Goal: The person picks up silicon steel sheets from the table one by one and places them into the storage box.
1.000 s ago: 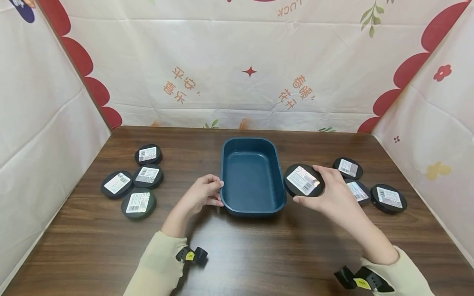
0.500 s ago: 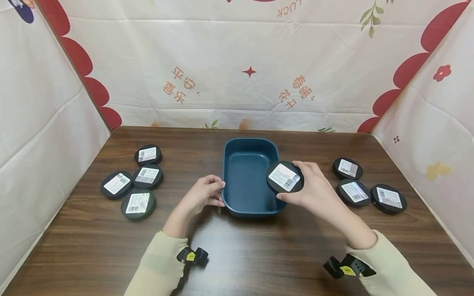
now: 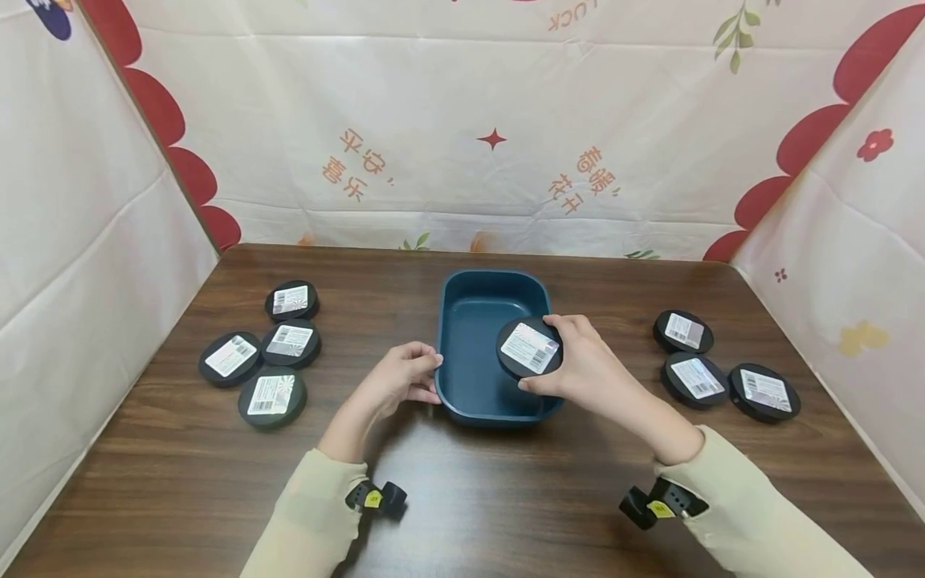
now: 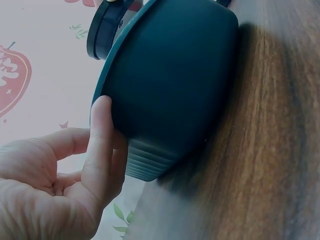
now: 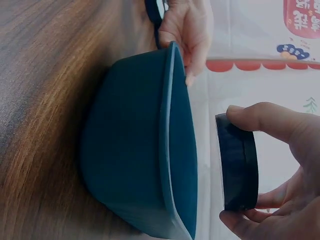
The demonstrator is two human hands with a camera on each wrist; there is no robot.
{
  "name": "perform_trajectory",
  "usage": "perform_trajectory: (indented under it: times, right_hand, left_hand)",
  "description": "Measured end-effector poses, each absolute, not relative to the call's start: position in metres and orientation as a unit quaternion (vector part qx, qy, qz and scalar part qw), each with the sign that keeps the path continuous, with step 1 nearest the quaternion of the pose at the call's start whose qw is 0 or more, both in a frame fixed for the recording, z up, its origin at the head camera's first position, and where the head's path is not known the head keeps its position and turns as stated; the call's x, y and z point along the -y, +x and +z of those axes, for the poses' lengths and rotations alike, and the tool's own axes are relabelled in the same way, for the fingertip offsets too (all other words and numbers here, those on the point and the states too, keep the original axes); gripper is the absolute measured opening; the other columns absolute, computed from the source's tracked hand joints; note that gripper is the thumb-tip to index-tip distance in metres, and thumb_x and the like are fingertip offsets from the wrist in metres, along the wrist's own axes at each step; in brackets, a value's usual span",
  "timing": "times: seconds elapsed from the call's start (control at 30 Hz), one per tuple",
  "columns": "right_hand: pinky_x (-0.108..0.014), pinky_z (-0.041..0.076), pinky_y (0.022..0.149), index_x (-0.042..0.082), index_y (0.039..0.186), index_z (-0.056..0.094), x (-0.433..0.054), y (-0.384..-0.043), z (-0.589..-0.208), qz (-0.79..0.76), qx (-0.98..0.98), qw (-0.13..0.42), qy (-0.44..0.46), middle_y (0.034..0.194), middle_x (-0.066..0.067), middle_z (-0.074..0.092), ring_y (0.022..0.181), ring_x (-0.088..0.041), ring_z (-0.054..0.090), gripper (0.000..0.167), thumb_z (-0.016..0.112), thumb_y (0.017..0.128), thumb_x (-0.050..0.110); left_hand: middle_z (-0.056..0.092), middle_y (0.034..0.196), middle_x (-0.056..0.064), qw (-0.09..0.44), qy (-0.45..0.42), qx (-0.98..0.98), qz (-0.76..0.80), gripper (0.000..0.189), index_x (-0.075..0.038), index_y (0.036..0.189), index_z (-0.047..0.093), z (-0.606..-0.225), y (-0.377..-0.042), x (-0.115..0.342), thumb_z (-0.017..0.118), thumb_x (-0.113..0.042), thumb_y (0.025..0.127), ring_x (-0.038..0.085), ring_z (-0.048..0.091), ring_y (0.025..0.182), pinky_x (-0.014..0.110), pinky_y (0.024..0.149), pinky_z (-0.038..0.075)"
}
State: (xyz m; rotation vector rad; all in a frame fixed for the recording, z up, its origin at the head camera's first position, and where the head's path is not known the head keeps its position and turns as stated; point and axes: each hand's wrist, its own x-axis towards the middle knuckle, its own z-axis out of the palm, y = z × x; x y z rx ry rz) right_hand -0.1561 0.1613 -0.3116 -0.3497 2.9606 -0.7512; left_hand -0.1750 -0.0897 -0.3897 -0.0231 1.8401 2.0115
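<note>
My right hand [image 3: 588,361] grips a flat round black container [image 3: 530,348] with a white barcode label, thumb on one side and fingers on the other. In the right wrist view this container [image 5: 239,165] hangs apart from the rim, above the bin's opening. The dark blue rectangular bin [image 3: 470,321] stands upright on the table; its visible floor holds nothing, though part is hidden by the held container. My left hand [image 3: 397,376] pinches the bin's left rim near its front corner, with one finger [image 4: 101,117] against the wall in the left wrist view.
Several similar black containers [image 3: 291,341] lie grouped left on the brown wooden table [image 3: 477,498]. Three more containers, one of them nearest the right edge [image 3: 764,392], lie on the right. Printed white cloth [image 3: 433,104] hangs behind and at both sides.
My right hand has carried the round black container leftward, from beside the bin's right rim to over its opening. The left hand stays at the left rim.
</note>
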Motion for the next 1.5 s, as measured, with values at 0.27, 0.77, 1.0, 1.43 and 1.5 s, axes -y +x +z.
perform_trajectory:
  times: [0.27, 0.77, 1.0, 1.43, 1.5]
  right_hand:
    - [-0.047, 0.047, 0.084, -0.006, 0.134, 0.038, -0.155, -0.162, -0.32, -0.239, -0.96, 0.052, -0.139, 0.128, -0.025, 0.04, 0.105, -0.034, 0.046, 0.091, 0.082, 0.065, 0.034]
    - [-0.039, 0.05, 0.076, -0.012, 0.129, 0.039, -0.136, -0.175, -0.335, -0.181, -0.963, 0.1, -0.172, 0.122, -0.026, 0.043, 0.092, -0.03, 0.05, 0.091, 0.084, 0.064, 0.032]
    - [-0.038, 0.049, 0.08, -0.013, 0.129, 0.038, -0.13, -0.18, -0.341, -0.161, -0.961, 0.129, -0.182, 0.117, -0.025, 0.045, 0.092, -0.028, 0.048, 0.093, 0.085, 0.063, 0.035]
    - [-0.039, 0.048, 0.082, -0.015, 0.126, 0.039, -0.124, -0.185, -0.354, -0.128, -0.961, 0.155, -0.189, 0.114, -0.027, 0.045, 0.091, -0.028, 0.049, 0.091, 0.085, 0.063, 0.032]
    - [-0.039, 0.048, 0.082, -0.016, 0.126, 0.039, -0.123, -0.186, -0.355, -0.125, -0.961, 0.156, -0.19, 0.114, -0.027, 0.045, 0.091, -0.028, 0.049, 0.091, 0.085, 0.064, 0.032]
  left_hand:
    - [0.048, 0.079, 0.007, 0.207, -0.009, -0.661, 0.721, 0.014, 0.005, 0.098, 0.048, -0.388, -0.178, 0.088, 0.051, -0.007, 0.092, 0.014, 0.053, 0.058, 0.027, 0.055, 0.055]
    - [0.05, 0.077, 0.008, 0.198, -0.02, -0.658, 0.726, 0.012, 0.005, 0.097, 0.049, -0.39, -0.176, 0.085, 0.051, -0.006, 0.092, 0.014, 0.054, 0.056, 0.027, 0.054, 0.055]
    - [0.05, 0.075, 0.008, 0.196, -0.025, -0.652, 0.732, 0.013, 0.005, 0.096, 0.049, -0.389, -0.176, 0.084, 0.051, -0.007, 0.092, 0.014, 0.054, 0.056, 0.026, 0.053, 0.055]
    - [0.05, 0.074, 0.007, 0.202, -0.029, -0.648, 0.734, 0.01, 0.004, 0.095, 0.048, -0.391, -0.177, 0.084, 0.05, -0.005, 0.092, 0.014, 0.055, 0.056, 0.027, 0.053, 0.055]
    - [0.05, 0.074, 0.007, 0.204, -0.03, -0.649, 0.733, 0.01, 0.004, 0.095, 0.049, -0.391, -0.177, 0.084, 0.051, -0.005, 0.091, 0.014, 0.055, 0.056, 0.027, 0.054, 0.055]
